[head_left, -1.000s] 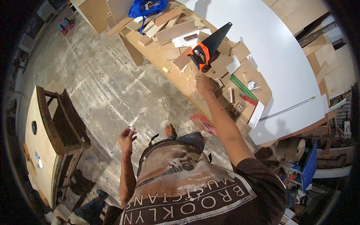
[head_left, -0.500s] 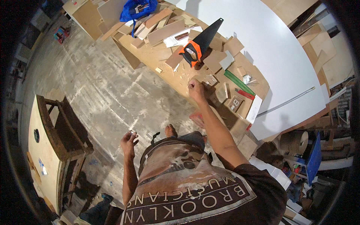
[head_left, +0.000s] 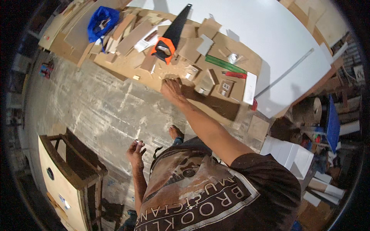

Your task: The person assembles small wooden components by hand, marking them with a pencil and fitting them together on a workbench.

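My right hand (head_left: 172,91) is at the near edge of the wooden work table (head_left: 145,80). Its fingers curl down, and whatever they may hold is hidden beneath them. Just beyond it lie small wood blocks and a small piece with a white part (head_left: 189,74). A handsaw (head_left: 165,49) with an orange and black handle rests farther back among the offcuts. Lower and to the left, over the concrete floor, my left hand (head_left: 135,153) pinches a small white piece (head_left: 138,141) between its fingertips; its kind is too small to make out.
Wood offcuts (head_left: 133,37) and a blue bag (head_left: 102,24) crowd the table's left part. To the right lie a green strip (head_left: 225,64), a red tool (head_left: 234,74) and a large white panel (head_left: 262,30). A wooden cabinet frame (head_left: 71,169) stands at lower left.
The view has swung, so the table's things appear farther left. My right hand has gone from a raised fist to fingers curled downward at the table edge. My left hand still pinches the white piece.
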Demonstrator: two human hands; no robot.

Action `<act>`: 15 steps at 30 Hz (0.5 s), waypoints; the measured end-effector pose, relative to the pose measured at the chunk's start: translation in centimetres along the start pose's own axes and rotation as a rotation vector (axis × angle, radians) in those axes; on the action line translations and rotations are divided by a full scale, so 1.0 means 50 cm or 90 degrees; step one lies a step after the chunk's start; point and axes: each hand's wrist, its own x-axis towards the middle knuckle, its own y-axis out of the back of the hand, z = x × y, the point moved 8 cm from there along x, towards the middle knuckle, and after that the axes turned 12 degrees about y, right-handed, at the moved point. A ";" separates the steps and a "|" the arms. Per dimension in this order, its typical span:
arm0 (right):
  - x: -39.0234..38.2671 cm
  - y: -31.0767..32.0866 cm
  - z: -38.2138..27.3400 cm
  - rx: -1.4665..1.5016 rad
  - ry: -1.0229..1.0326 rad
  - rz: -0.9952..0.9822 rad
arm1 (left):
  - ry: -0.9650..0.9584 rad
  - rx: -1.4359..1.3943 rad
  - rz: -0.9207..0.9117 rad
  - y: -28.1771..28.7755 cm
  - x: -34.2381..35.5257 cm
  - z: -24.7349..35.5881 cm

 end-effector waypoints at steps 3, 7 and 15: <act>-0.139 0.045 0.022 0.206 -0.066 0.083 | 0.010 0.069 -0.060 -0.100 0.015 -0.030; -0.441 0.134 0.125 0.513 -0.274 0.153 | -0.027 0.171 -0.166 -0.281 0.007 -0.026; -0.651 0.269 0.349 0.279 -0.212 0.163 | -0.038 0.224 -0.276 -0.479 -0.064 -0.111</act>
